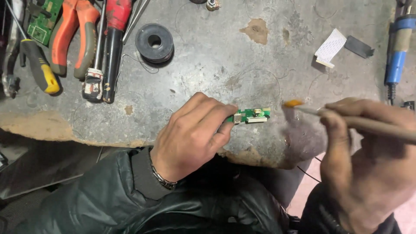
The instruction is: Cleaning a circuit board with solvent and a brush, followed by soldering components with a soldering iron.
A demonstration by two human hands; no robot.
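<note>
My left hand (190,138) holds a small green board (250,115) down on the desk (216,56). My fingers pinch the left end of the board, so that grip is closed on it. The board lies flat near the front edge of the desk, with its white plugs facing up.

My right hand (368,160) is closed around a thin brush (346,119). The orange tip of the brush is just beside the right end of the board and does not touch it. The tip looks a bit blurry.

I think the job here is brushing the board. To do it well, I should keep the left fingers pressed on the end only, so the rest of the board stays bare. I should stroke softly and away from my fingers. The board is close to the edge, so a hard push could slide it off the desk.

Farther back lie orange pliers (71,34), a yellow screwdriver (41,69), a black wire reel (154,42) and a white ribbon cable (330,47). A blue tool (398,56) lies at the right. They are all well apart from the board.
</note>
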